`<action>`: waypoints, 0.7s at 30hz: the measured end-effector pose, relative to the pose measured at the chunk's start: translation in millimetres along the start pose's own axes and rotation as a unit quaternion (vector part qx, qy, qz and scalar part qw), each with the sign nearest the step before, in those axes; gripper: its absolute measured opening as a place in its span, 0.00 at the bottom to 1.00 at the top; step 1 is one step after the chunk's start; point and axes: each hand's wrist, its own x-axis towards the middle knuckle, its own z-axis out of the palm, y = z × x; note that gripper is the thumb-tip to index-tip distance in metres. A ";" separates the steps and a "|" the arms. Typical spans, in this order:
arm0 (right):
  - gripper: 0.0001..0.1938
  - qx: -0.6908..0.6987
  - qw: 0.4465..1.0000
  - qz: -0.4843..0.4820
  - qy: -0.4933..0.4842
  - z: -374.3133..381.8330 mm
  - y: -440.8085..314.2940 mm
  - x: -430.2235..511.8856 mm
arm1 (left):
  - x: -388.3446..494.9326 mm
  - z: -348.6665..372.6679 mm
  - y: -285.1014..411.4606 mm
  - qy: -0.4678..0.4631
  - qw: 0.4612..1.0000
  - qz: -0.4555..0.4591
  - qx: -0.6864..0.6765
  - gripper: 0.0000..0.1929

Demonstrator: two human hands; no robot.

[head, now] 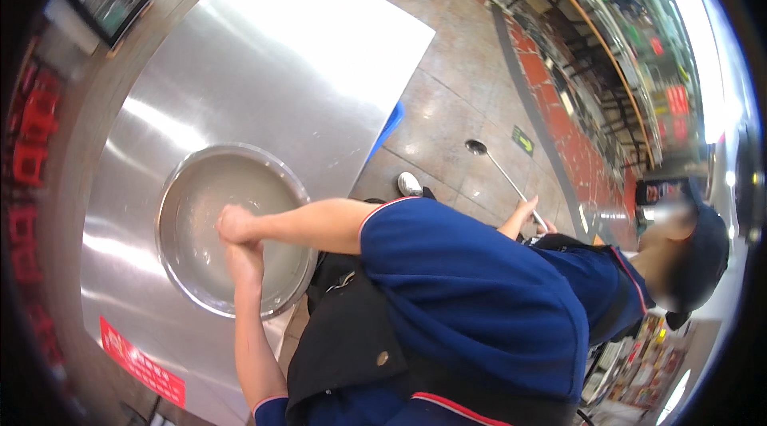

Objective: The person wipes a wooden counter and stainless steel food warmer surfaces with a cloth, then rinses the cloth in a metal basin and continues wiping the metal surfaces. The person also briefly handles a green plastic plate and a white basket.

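Note:
A large round metal basin stands on a stainless steel table, with cloudy water in it. Over the basin my two hands are pressed together. My right hand comes in from the right and my left hand from below, meeting at the fingers and wrist. The fingers overlap and are partly hidden, so whether anything is held between them cannot be told. Both forearms are bare below dark blue short sleeves. A black apron hangs close to the basin's near side.
A co-worker in a blue shirt and dark cap stands at the right, holding a long-handled ladle over the tiled floor. A blue container shows past the table's edge. A red sign with writing is on the table. Shelving runs along the upper right.

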 end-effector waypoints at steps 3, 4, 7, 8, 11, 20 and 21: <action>0.14 -0.029 0.997 -0.056 0.047 10.8 10.8 4.3 | 3.8 2.7 -7.0 -0.033 0.996 0.072 0.037 0.21; 0.14 -0.036 0.995 -0.068 0.065 11.6 13.0 2.0 | 3.5 3.7 -9.0 -0.070 0.995 0.045 -0.059 0.22; 0.15 0.005 1.000 0.006 -0.018 6.0 2.3 -13.6 | -11.2 6.6 -8.3 -0.022 0.999 0.047 -0.016 0.24; 0.16 0.012 0.999 -0.028 -0.011 1.9 -1.9 -21.5 | -17.1 11.0 -5.8 -0.003 0.999 0.039 -0.012 0.25; 0.20 0.009 0.994 -0.112 0.003 -15.7 -26.6 -35.6 | -35.0 17.4 8.9 0.035 0.991 0.090 -0.090 0.25; 0.23 0.507 0.852 -0.021 -0.132 -103.8 -104.8 -66.3 | -72.1 -0.8 69.3 0.021 0.992 0.115 -0.040 0.23; 0.26 0.579 0.796 0.030 -0.173 -117.7 -110.8 -72.4 | -76.5 0.7 71.4 -0.040 0.977 0.095 -0.185 0.23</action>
